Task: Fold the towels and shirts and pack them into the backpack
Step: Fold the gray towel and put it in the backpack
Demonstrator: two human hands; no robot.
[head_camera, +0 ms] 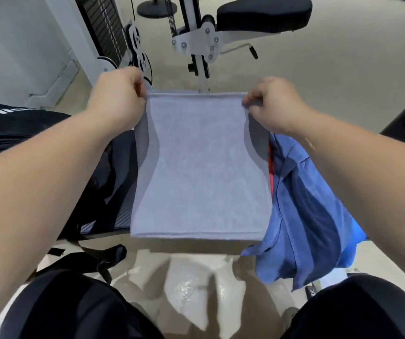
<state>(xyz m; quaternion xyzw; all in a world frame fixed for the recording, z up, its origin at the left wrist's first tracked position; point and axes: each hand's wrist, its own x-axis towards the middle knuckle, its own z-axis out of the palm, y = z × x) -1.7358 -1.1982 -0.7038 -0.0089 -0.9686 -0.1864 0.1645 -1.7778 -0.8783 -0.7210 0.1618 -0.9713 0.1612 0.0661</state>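
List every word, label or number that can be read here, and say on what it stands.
White letters on the black fabric at the left edge: cut off and blurred, unreadable.
Small white mark on a black part at the lower right: too small to read.
The grey towel bears no text.

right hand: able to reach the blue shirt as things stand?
Probably not yet: the right hand pinches one top corner of the grey towel, the left hand the other. The blue shirt lies below that forearm, mostly uncovered; freed, it looks reachable.
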